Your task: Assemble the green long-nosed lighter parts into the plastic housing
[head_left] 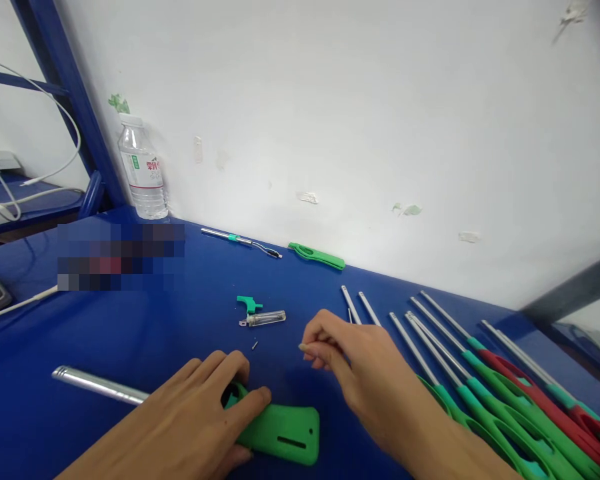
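Tabletop (180, 327) against a wall (330, 100) — loose parts behind the hands, lighters to the right.
The left hand (207, 400) lies over a lighter casing (283, 433), a tube (100, 385) reaching out leftward; the right hand (345, 357) is right of it, left of most of the lighters (555, 413). Behind, a trigger (250, 305) sits beside a fuel tank (267, 319), a pin (255, 345) before them. Along the wall, left to right — bottle (145, 177), wired rod (227, 236), second casing (323, 258).

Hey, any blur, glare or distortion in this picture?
Head view: blocky pixelation hides part of the table; bright glints streak the metal tube by the left hand. Same head view: lighters at lower right look stretched, slightly soft, probably wide-angle distortion.
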`<state>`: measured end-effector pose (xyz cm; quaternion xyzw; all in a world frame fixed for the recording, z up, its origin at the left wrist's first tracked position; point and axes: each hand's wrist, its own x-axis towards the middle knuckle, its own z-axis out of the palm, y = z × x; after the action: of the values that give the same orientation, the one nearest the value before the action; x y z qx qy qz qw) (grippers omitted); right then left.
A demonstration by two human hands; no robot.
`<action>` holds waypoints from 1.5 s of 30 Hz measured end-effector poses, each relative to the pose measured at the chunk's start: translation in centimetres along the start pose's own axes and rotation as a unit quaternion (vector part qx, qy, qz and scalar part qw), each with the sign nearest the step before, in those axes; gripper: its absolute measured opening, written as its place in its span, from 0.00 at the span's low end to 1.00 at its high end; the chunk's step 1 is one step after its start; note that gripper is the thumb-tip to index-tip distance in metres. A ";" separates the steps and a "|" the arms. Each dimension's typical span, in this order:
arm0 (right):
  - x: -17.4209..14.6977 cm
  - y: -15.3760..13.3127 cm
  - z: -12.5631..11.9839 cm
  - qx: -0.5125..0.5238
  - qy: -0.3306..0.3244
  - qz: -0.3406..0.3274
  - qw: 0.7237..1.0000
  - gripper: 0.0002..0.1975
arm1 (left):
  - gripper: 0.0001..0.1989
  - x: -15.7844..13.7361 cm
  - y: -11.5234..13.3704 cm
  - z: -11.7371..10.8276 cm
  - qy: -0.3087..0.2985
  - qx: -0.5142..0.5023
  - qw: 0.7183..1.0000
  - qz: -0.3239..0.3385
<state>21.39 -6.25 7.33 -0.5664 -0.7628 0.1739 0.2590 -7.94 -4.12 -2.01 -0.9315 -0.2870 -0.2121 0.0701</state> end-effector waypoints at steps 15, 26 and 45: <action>-7.2 1.9 -1.1 0.076 0.094 0.024 0.992 0.09 | 0.24 1.4 0.3 1.5 0.089 -0.004 0.996 0.022; -6.0 1.8 -0.5 0.076 0.091 0.032 0.992 0.12 | 0.24 2.3 0.5 0.8 0.067 -0.069 0.995 0.016; -6.4 1.8 0.6 -0.037 0.109 0.026 0.993 0.10 | 0.26 2.2 1.0 -0.1 0.083 -0.059 0.994 0.025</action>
<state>23.82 -11.79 4.59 -0.6108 -0.7210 0.0889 0.3150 -5.75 -3.86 -0.97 -0.9201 -0.2437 -0.3035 0.0443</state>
